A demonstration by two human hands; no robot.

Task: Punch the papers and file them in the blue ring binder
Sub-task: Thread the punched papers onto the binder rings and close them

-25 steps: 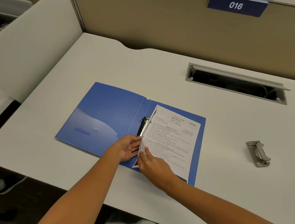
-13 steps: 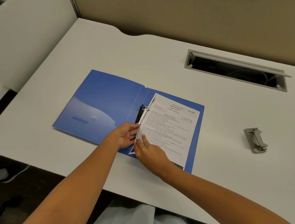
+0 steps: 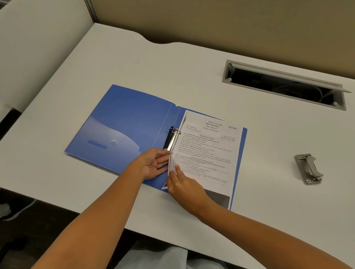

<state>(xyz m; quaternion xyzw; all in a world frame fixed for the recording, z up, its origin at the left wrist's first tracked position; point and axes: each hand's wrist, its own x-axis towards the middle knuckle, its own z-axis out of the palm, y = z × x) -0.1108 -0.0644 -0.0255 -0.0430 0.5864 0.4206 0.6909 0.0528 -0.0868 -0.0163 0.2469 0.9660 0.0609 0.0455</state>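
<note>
The blue ring binder [image 3: 126,126] lies open on the white desk [image 3: 272,127]. Its black and silver ring mechanism [image 3: 171,139] runs along the spine. A stack of printed papers [image 3: 210,151] lies on the binder's right half, with its left edge raised near the lower ring. My left hand [image 3: 153,164] lies palm up on the spine, its straight fingers touching that raised edge. My right hand [image 3: 185,186] pinches the papers' lower left edge, index finger on top. The grey hole punch [image 3: 308,168] sits apart at the right.
An open cable slot [image 3: 286,86] with a grey flap is set into the desk at the back right. A white divider panel [image 3: 35,36] stands at the left and a beige partition wall along the back. My legs are below the front edge.
The view has tilted down a little. Both hands stay at the papers' left edge by the lower ring, and the binder and punch have not moved.
</note>
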